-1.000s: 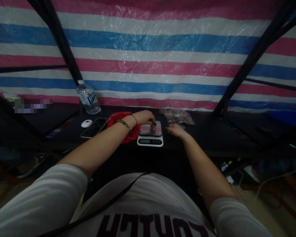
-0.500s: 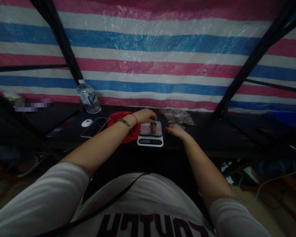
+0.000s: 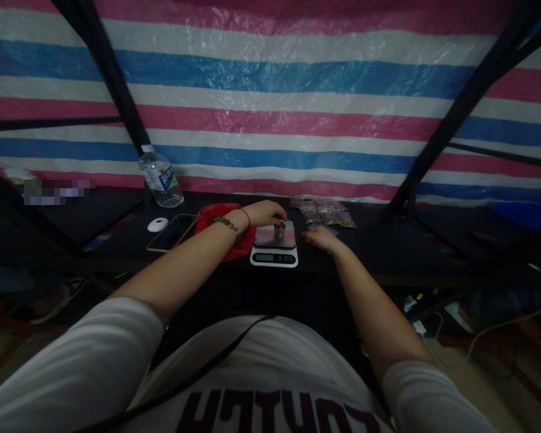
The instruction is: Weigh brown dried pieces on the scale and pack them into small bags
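Digital scale (image 3: 275, 257), white, metal plate (image 3: 265, 239): on the desk (image 3: 379, 243), below the left fingers (image 3: 279, 213); likely rigid, best gripped by its sides. Filled clear packets (image 3: 327, 213): beyond the right fingers (image 3: 311, 236), which curl at a flat clear sachet (image 3: 332, 230); grip cannot be told. Small cup (image 3: 279, 232), brown contents: on the plate, under the bent left fingers, hold unclear; presumably light, easily spilled, best taken round its wall.

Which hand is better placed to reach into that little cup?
Probably the left hand, poised close to the little cup on the digital scale; the right hand is beyond the scale's right edge.
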Action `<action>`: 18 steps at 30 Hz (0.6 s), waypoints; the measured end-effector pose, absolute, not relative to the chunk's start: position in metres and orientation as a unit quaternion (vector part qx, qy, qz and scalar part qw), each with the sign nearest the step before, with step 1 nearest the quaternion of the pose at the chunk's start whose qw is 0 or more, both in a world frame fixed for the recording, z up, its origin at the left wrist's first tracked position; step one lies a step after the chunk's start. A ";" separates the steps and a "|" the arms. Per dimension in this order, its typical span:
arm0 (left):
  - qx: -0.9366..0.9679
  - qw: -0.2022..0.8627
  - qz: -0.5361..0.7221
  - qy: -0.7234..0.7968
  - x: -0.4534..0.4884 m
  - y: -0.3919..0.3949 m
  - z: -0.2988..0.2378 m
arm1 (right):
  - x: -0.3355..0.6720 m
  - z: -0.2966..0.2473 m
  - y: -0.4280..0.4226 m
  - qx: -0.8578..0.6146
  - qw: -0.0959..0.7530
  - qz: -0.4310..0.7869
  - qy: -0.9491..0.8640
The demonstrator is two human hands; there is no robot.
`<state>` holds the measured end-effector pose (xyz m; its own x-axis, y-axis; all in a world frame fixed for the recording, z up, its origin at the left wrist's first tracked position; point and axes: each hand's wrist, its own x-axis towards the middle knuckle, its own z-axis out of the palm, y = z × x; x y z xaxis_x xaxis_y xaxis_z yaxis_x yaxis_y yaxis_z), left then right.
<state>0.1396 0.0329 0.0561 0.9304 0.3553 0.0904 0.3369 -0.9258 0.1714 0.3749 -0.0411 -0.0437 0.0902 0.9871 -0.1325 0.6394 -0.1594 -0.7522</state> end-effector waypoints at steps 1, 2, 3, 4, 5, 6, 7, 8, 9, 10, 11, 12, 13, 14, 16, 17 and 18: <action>0.979 0.082 0.060 0.179 0.139 0.033 0.056 | 0.375 -0.044 -0.041 -0.687 0.269 0.326 -0.591; 0.978 0.087 0.060 0.182 0.139 0.032 0.056 | 0.375 -0.044 -0.041 -0.687 0.270 0.326 -0.591; 0.977 0.091 0.061 0.184 0.139 0.032 0.056 | 0.375 -0.044 -0.041 -0.687 0.271 0.326 -0.590; 0.976 0.095 0.062 0.186 0.138 0.032 0.056 | 0.375 -0.043 -0.041 -0.687 0.271 0.327 -0.590; 0.976 0.099 0.063 0.185 0.138 0.033 0.055 | 0.375 -0.043 -0.041 -0.687 0.270 0.328 -0.589; 0.975 0.102 0.066 0.184 0.137 0.034 0.055 | 0.375 -0.043 -0.041 -0.688 0.270 0.327 -0.589; 0.975 0.102 0.071 0.184 0.137 0.036 0.054 | 0.375 -0.043 -0.041 -0.688 0.270 0.326 -0.589; 0.974 0.100 0.078 0.187 0.136 0.038 0.052 | 0.375 -0.043 -0.042 -0.687 0.270 0.325 -0.591; 0.972 0.095 0.087 0.195 0.135 0.041 0.051 | 0.375 -0.044 -0.042 -0.686 0.271 0.324 -0.592; 0.969 0.088 0.097 0.208 0.134 0.044 0.049 | 0.375 -0.044 -0.042 -0.685 0.273 0.324 -0.593; 0.965 0.080 0.104 0.226 0.133 0.047 0.048 | 0.375 -0.044 -0.042 -0.683 0.275 0.325 -0.593; 0.961 0.075 0.106 0.246 0.131 0.050 0.046 | 0.376 -0.045 -0.042 -0.683 0.277 0.327 -0.592; 0.956 0.071 0.103 0.265 0.129 0.053 0.045 | 0.376 -0.044 -0.041 -0.684 0.278 0.328 -0.590; 0.952 0.068 0.096 0.283 0.127 0.055 0.043 | 0.376 -0.044 -0.041 -0.686 0.282 0.323 -0.588; 0.946 0.063 0.072 0.308 0.123 0.056 0.041 | 0.374 -0.040 -0.039 -0.686 0.309 0.291 -0.591; 0.945 0.061 0.060 0.315 0.121 0.056 0.041 | 0.372 -0.038 -0.038 -0.679 0.334 0.267 -0.597; 0.945 0.058 0.047 0.319 0.120 0.056 0.040 | 0.369 -0.034 -0.037 -0.664 0.363 0.244 -0.607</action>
